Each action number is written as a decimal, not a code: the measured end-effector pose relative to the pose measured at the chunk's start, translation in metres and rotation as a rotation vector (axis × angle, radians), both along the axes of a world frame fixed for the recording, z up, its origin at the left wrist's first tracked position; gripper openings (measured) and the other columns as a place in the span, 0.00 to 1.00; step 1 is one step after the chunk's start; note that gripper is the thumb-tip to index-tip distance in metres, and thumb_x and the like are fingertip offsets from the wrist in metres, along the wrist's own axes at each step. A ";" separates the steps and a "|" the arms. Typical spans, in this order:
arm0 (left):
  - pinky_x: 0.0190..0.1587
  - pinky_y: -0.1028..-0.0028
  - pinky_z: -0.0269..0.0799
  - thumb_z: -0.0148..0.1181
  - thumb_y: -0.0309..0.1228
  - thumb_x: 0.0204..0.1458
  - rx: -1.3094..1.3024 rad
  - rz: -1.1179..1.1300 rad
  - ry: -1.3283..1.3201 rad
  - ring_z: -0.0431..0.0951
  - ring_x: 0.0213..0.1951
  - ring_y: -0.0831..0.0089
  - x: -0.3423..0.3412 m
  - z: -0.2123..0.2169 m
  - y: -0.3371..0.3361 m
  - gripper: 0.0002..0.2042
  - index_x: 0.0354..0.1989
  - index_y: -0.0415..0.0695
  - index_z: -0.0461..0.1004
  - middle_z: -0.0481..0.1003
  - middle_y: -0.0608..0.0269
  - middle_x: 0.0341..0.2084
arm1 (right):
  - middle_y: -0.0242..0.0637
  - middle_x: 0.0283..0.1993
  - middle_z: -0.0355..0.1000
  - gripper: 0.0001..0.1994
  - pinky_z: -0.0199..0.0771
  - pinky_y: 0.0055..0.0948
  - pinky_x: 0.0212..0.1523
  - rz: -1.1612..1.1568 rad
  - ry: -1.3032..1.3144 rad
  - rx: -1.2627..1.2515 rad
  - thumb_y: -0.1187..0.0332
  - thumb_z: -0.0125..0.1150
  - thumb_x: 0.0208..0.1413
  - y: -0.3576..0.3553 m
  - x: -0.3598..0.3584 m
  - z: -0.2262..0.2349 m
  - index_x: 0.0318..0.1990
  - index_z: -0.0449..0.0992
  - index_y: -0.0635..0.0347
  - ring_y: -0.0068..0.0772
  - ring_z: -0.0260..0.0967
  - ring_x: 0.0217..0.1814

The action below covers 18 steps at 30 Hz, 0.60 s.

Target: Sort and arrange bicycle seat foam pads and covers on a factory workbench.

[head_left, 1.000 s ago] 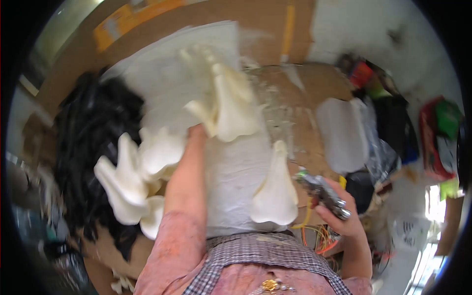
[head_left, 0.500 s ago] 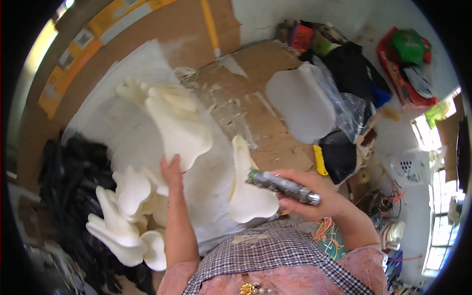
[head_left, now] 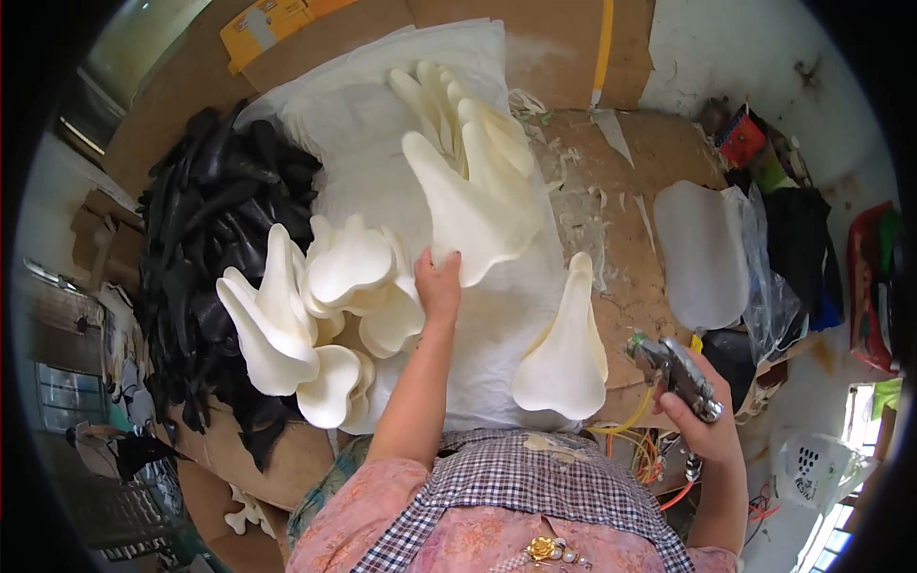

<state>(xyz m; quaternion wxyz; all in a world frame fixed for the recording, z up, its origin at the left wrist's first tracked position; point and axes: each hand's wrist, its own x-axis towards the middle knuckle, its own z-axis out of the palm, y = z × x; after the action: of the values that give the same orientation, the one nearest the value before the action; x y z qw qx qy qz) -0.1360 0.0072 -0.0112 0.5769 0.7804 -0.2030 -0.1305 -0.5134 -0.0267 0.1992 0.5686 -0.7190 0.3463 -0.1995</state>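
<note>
My left hand (head_left: 438, 286) is closed on the wide near end of a cream bicycle saddle pad (head_left: 470, 212), which lies at the near end of a row of overlapping pads (head_left: 497, 138). Off to the right, my right hand (head_left: 705, 413) grips a metal spray gun (head_left: 684, 374) with a greenish front end. A yellow hose (head_left: 634, 420) runs beneath it. One separate saddle pad (head_left: 564, 371) rests between my hands, narrow end pointing away. More cream pads (head_left: 272, 334) are heaped left of my left forearm.
White cloth (head_left: 358, 143) lies under the pads. A heap of black saddle-shaped pieces (head_left: 215, 239) borders it at the left. On the cardboard (head_left: 635, 306) at right are a translucent sheet (head_left: 702, 258) and a clear plastic bag (head_left: 764, 277). Orange hoses (head_left: 680, 497) hang near my right forearm.
The view has swung left, showing more of the black heap. My right hand and the spray gun have moved right, away from the separate pad. My left hand still grips its pad.
</note>
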 end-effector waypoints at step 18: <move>0.50 0.72 0.64 0.58 0.26 0.45 -0.225 -0.026 0.368 0.70 0.44 0.72 0.013 -0.049 -0.089 0.21 0.50 0.40 0.66 0.71 0.62 0.42 | 0.40 0.34 0.71 0.32 0.72 0.28 0.35 -0.250 -0.281 0.031 0.64 0.63 0.49 0.006 -0.022 0.018 0.59 0.58 0.69 0.30 0.70 0.33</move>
<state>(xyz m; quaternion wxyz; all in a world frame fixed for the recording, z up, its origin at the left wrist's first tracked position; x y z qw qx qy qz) -0.1234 -0.0815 -0.0606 0.6861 0.6712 -0.1175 -0.2546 -0.5351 -0.0203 0.2173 0.5932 -0.6264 0.3532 -0.3619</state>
